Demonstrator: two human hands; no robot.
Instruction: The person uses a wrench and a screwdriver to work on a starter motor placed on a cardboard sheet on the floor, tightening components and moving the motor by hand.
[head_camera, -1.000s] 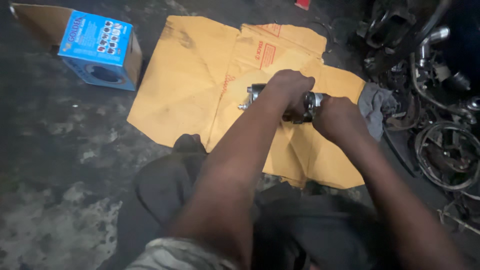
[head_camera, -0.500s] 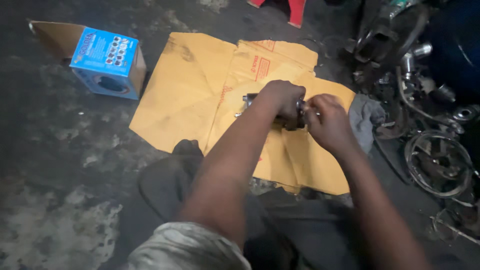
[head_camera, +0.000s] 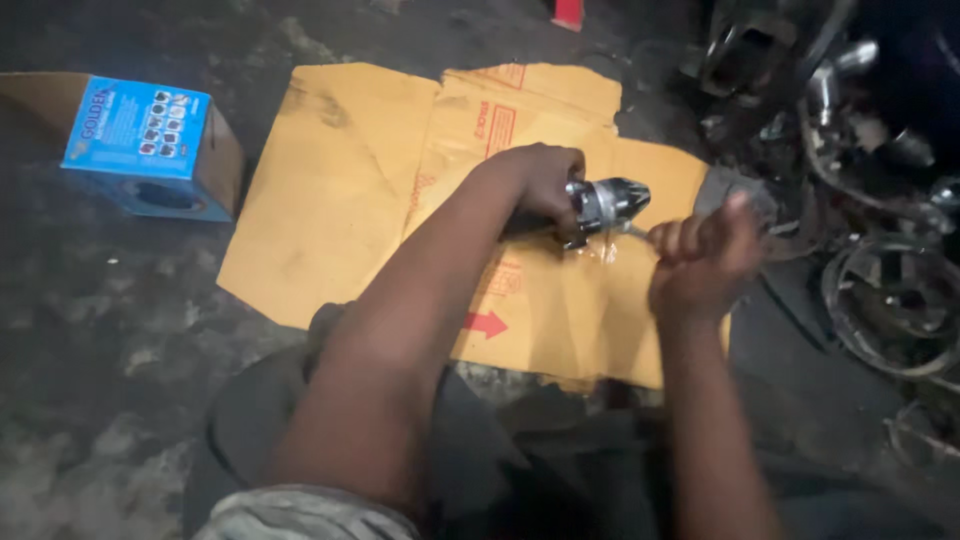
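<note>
We clamped our left hand around the dark cylindrical metal motor part over the flattened yellow cardboard sheet. At three o'clock, our right hand was fisted, seemingly pulling something thin; next probably needed a steady grip.

So the metal part is a short, stubby cylinder, shiny silver in the middle with a darker, rounded nose. It's lying roughly on its side, nose pointing toward the right hand, with its back end buried in the left hand. A thin pale piece runs from its underside to the right hand's closed fingers; too blurry to tell what it is.
</note>
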